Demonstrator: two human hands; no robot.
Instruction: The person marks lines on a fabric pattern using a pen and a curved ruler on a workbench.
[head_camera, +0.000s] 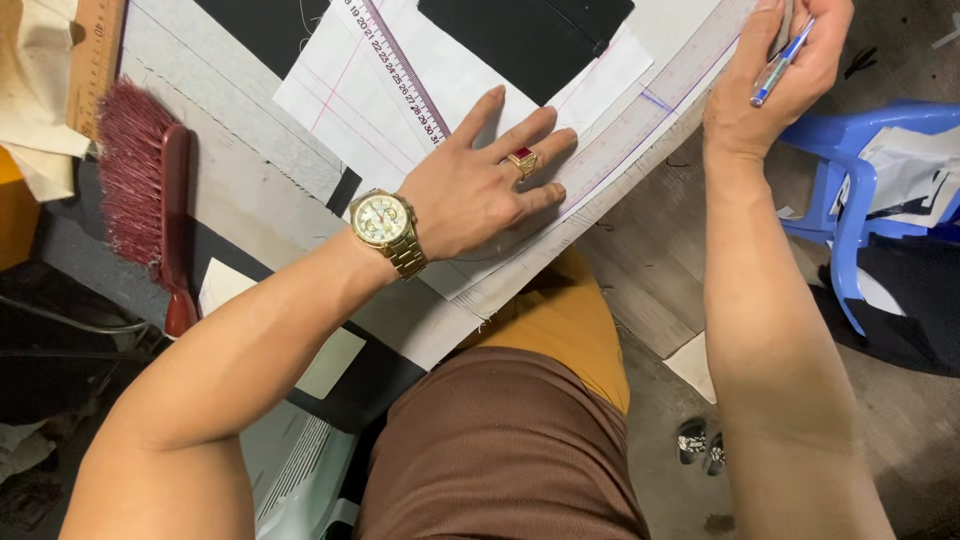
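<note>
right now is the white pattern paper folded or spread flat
Spread flat: the white pattern paper lies open on the table, the left hand pressing a clear ruler onto it.

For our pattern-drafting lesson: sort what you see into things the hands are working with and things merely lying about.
In use: left hand pressing the clear ruler onto white pattern paper; right hand holding a blue pen.

Lying about: red brush, blue plastic stool, wooden ruler.

Left hand (480, 185) flat, splayed; right hand (775, 75) pinching.

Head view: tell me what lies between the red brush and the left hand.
In the head view, between the red brush and the left hand lies pale grey fabric on the table, with the gold wristwatch at the wrist.
</note>
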